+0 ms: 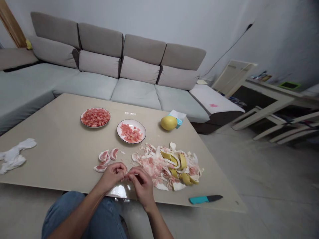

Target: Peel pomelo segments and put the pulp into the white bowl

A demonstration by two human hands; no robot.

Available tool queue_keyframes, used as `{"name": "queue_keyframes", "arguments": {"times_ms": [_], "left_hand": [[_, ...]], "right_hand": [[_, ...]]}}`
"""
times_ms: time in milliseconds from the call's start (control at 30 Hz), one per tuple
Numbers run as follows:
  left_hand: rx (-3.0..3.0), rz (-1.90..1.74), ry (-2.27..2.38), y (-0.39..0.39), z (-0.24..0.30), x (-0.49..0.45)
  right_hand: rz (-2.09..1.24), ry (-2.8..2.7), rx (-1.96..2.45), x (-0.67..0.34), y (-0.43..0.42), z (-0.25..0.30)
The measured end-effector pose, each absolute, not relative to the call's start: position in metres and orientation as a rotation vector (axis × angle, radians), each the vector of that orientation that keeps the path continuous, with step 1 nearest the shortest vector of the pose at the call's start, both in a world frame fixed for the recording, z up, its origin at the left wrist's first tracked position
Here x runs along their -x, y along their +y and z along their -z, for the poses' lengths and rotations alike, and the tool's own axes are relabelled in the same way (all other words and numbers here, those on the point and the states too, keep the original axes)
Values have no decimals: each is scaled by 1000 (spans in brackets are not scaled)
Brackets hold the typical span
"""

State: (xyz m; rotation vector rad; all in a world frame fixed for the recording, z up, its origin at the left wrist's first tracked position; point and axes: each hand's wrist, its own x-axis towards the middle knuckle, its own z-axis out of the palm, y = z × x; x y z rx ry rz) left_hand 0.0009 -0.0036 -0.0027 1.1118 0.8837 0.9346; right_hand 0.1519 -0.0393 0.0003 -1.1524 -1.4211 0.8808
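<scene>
My left hand (114, 175) and my right hand (142, 184) meet at the table's front edge, fingers pinched on a small piece of pink pomelo flesh (126, 176) that they mostly hide. Just beyond my left hand lie several unpeeled pomelo segments (104, 159) with white membrane. Right of my right hand spreads a heap of pomelo peel and membrane (161, 166), with yellow rind among it. Farther back, a white plate (120, 135) holds some pink flesh pieces (131, 133). A second plate (95, 126) to its left is heaped with flesh pieces (96, 117).
A knife (201, 199) with a turquoise handle lies near the front right edge. One whole yellow pomelo (168, 122) sits by a tissue pack (178, 119). Crumpled white cloth or tissue (15, 155) lies at the left. A grey sofa (137, 91) stands behind the table (59, 146).
</scene>
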Motion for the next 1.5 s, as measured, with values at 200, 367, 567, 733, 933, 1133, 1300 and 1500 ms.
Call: {"name": "queue_keyframes", "arguments": {"times_ms": [200, 367, 567, 733, 933, 1133, 1300, 1500], "left_hand": [[-1103, -940, 888, -2, 5, 3], [-1248, -959, 976, -2, -2, 2], [-1221, -914, 1005, -2, -7, 0], [-1233, -773, 932, -4, -1, 0], [-1270, -757, 1019, -3, 4, -1], [-1306, -763, 1039, -2, 7, 0], [-1283, -703, 998, -5, 6, 1], [-1249, -679, 969, -6, 3, 1]], "right_hand": [[-998, -1304, 1159, -154, -38, 5], [-1086, -1342, 1213, -162, -37, 2], [-981, -1408, 1229, -167, -36, -6], [-995, -1426, 1249, -174, -35, 1], [-1116, -1393, 1225, -170, -39, 5], [-994, -1518, 1261, -163, -39, 2], [-1055, -1549, 1268, -169, -36, 0], [-1257, -1480, 1246, -176, -32, -5]]}}
